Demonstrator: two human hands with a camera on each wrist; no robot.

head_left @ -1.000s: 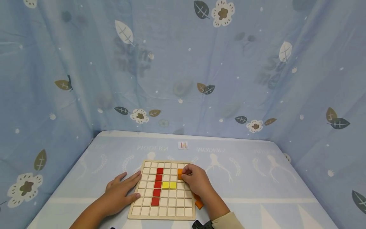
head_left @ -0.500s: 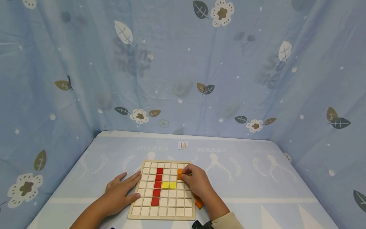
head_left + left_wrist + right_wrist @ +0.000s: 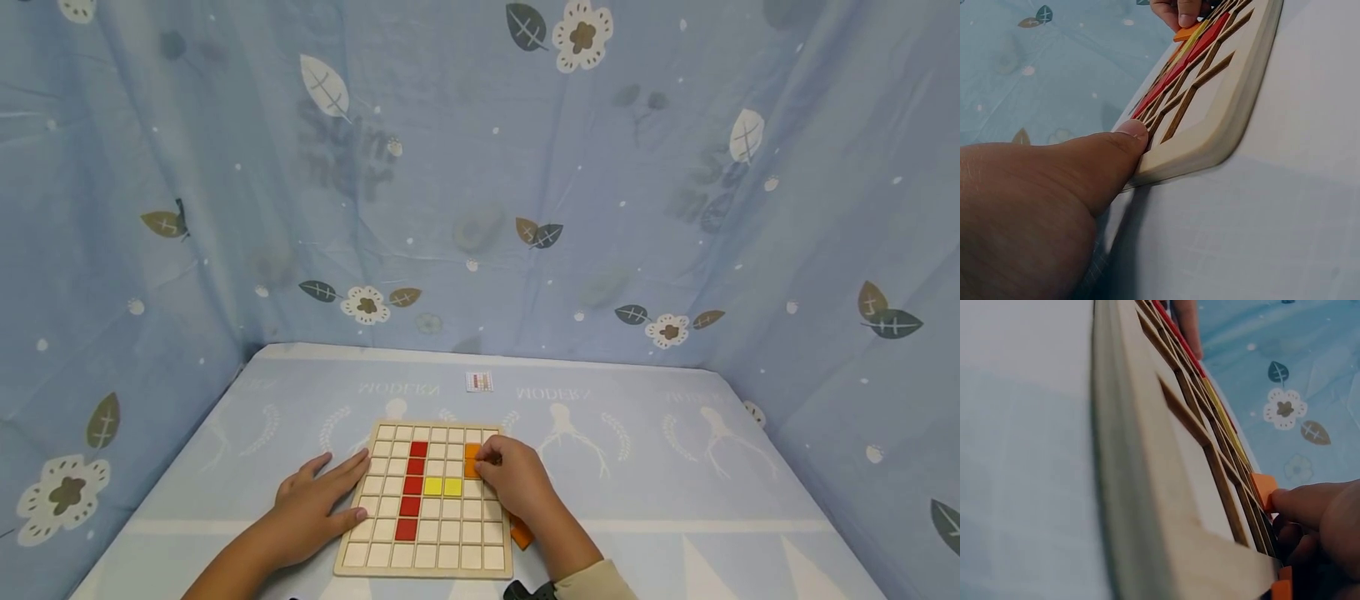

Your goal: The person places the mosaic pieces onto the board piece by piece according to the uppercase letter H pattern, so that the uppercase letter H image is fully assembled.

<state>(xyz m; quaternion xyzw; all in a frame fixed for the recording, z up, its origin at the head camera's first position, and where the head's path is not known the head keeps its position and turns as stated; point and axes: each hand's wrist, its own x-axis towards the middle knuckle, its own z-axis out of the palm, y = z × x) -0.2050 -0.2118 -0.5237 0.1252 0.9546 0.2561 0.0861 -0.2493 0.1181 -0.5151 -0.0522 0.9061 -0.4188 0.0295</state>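
1. Right hand [image 3: 516, 477]: thumb and finger are brought together on an orange tile [image 3: 1263, 487] at their tips; the tile sits at the board's right side, tilted and partly raised in the right wrist view. How the remaining fingers lie is partly hidden.
2. Neighbouring tile: a second orange tile [image 3: 472, 450] lies just beyond the right fingertips, in the adjoining cell.
3. Left hand [image 3: 315, 504]: fingers spread apart, gripping nothing; it rests along the left edge of the gridded board [image 3: 420, 572], its thumb on the frame.
4. Between the hands: a column of five red tiles [image 3: 410, 506], nearer the left hand, and two yellow tiles [image 3: 443, 487], nearer the right.
5. Beside the right forearm: loose orange pieces [image 3: 521, 534], off the board; their number is unclear.
6. Handling (judged): the tile is probably light, stiff and rather smooth, little at risk of breaking. Opposite side edges offer the best hold; its small thickness leaves little to grasp once seated.
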